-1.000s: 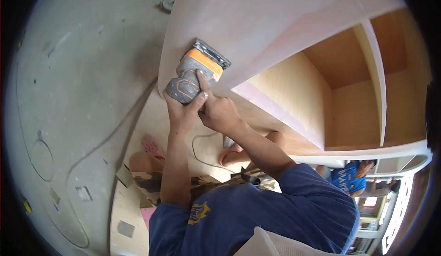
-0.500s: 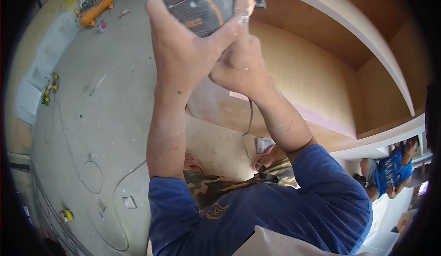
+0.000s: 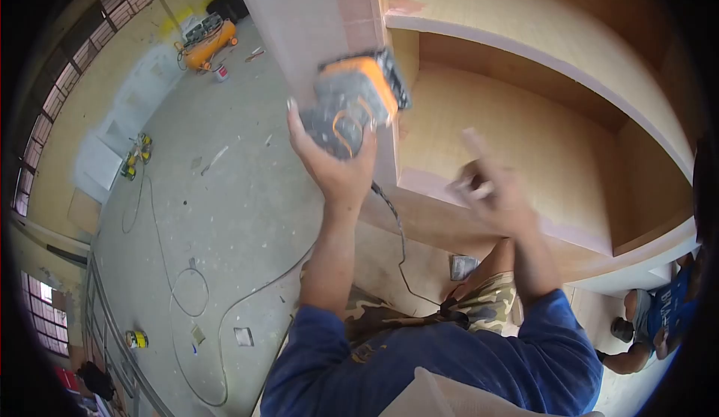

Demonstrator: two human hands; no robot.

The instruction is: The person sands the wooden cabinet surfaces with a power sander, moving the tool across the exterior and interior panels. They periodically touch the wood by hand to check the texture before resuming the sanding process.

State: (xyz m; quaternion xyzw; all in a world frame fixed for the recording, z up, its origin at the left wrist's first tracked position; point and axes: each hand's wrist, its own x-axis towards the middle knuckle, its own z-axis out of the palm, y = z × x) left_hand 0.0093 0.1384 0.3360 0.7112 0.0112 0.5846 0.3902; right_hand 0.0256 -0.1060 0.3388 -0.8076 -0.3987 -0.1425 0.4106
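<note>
Starting w/ the biggest: the concrete floor fills the left side, wide open, w/ hoses looped on it and an orange compressor far off by the wall. Right of it stands the plywood cabinet, shelf bays open toward us, front edges coated pinkish. A co-worker in blue sits low at right, well apart from us.

What's changed: half a sec ago both our hands were wrapped on the sander. Now the right hand has come off and hangs blurred in front of the lower bay, fingers loose and apart, nothing in it as far as we can tell. The left hand alone is clamped round the sander's grey body from below, so one arm carries it.

The sander sits up at the cabinet's upright front edge, near the corner w/ the top shelf; touching or just beside, we can't tell. There's free air left of the upright, but the shelf lip and bay wall are close on the right. The cord drops from the sander down between our arms.
</note>
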